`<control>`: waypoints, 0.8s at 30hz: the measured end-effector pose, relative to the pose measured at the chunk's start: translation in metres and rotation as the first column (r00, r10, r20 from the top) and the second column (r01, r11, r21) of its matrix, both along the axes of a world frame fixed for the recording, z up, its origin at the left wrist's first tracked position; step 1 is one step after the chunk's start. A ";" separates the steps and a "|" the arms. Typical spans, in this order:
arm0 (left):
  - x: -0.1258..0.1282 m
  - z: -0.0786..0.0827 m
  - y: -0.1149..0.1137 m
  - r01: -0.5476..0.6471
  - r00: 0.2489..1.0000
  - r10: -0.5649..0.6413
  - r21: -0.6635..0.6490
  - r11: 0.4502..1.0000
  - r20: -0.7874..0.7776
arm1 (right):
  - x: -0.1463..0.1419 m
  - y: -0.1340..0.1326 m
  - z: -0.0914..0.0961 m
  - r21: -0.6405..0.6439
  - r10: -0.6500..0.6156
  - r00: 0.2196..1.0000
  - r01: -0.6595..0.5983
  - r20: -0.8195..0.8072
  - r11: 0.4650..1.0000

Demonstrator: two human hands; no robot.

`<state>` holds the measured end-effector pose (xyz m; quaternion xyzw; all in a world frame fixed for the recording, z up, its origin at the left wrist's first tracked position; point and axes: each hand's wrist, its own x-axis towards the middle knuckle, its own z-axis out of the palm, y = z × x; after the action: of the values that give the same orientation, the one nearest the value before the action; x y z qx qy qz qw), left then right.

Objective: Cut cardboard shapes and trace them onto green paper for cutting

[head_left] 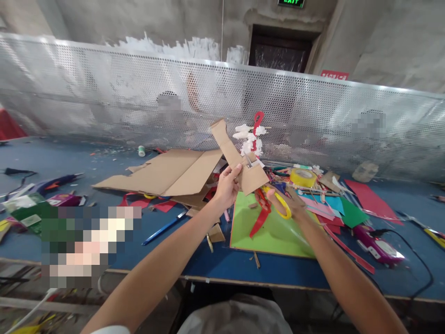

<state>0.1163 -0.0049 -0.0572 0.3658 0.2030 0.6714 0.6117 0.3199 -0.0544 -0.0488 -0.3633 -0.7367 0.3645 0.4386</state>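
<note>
My left hand (227, 186) is closed round an odd-shaped piece of brown cardboard (251, 180), thumb on top, held above the table. My right hand (285, 200) grips a pair of scissors (284, 205) with yellow and red on the handles. The metal blades reach the cardboard, and one tip shows above its upper edge. Below the hands lies a bright green sheet (278, 236), with a curled red scrap (260, 223) over it. Behind the cardboard stands a red strip with white fluffy tufts (255, 139).
A large folded cardboard sheet (167, 171) lies left of my hands, with a blue pen-like tool (163, 228) in front. To the right are yellow tape (303, 177), coloured paper (370, 199) and a purple device (377, 246) with a black cable. A perforated metal screen (121, 93) borders the back.
</note>
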 end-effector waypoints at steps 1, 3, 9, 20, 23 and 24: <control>0.000 0.000 0.000 -0.006 1.000 0.006 0.007 1.000 -0.002 | 0.000 0.000 0.000 -0.010 0.039 0.999 -0.039 0.034 0.999; -0.002 0.001 0.001 -0.008 1.000 0.008 0.024 1.000 -0.005 | -0.002 0.000 0.001 -0.029 0.115 0.988 -0.112 0.103 0.993; -0.005 -0.001 0.003 -0.002 1.000 0.003 0.040 0.999 -0.007 | -0.010 -0.003 0.002 -0.025 0.112 0.979 -0.110 0.168 0.994; -0.004 -0.001 0.002 -0.024 1.000 0.024 0.063 0.998 -0.003 | -0.025 0.001 -0.005 -0.125 -0.047 0.965 0.081 0.257 0.989; -0.004 -0.002 0.003 -0.027 0.999 0.028 0.063 0.998 -0.017 | -0.029 -0.001 -0.005 -0.102 -0.095 0.945 0.133 0.312 0.986; -0.004 -0.002 0.004 -0.028 0.999 0.029 0.062 0.998 -0.023 | -0.029 -0.001 -0.005 -0.080 -0.109 0.935 0.144 0.337 0.986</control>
<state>0.1124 -0.0011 -0.0595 0.3894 0.1946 0.6817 0.5880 0.2904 -0.0555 -0.0538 -0.4881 -0.7552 0.3069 0.3117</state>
